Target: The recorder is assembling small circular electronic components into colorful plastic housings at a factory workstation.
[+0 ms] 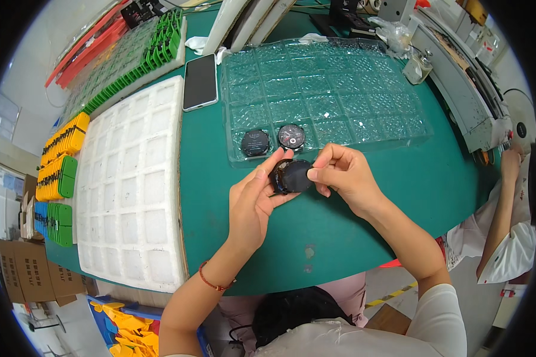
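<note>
Above the green table, my left hand (250,205) is closed on a round black watch case (276,179), its rim against the fingers. My right hand (348,178) pinches the edge of a flat black disc (298,177) between thumb and fingers. The disc overlaps the case's right side; whether the two are joined I cannot tell. Just beyond my hands, two round watch bodies sit in the near-left pockets of a clear plastic tray (339,98): a plain dark one (255,143) and one with a patterned face (291,136).
A white foam tray (128,196) lies to the left, flanked by yellow clips (56,178) and green clips (164,35). A phone (201,82) rests behind it. Grey equipment (458,83) stands at right, near another person's arm (500,202). A blue bin (104,303) holds yellow pieces below.
</note>
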{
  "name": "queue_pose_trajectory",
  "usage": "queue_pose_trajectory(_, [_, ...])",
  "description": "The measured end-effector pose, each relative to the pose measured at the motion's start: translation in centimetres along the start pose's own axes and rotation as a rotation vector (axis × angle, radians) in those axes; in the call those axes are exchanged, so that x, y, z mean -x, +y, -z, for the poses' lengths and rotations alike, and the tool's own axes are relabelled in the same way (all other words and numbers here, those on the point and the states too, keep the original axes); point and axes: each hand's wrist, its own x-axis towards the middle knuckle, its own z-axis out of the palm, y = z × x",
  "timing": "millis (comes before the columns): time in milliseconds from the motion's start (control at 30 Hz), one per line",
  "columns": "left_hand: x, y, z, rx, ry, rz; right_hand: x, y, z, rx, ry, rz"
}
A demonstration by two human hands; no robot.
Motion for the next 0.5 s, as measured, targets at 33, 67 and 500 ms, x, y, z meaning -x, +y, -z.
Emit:
queue_pose_trajectory(33, [0.02, 0.06, 0.02, -0.005, -0.006, 0.003, -0.06, 0.08, -0.03, 0.002, 0.0, -0.002])
queue_pose_trajectory(67, [0.06, 0.05, -0.04, -0.008, -0.01, 0.007, -0.09, 0.18, 0.02, -0.015, -0.006, -0.017])
queue_pose_trajectory(500, [0.16, 0.03, -0.02, -0.008, -0.044, 0.035, -0.37, 0.56, 0.39, -0.112, -0.069, -0.078])
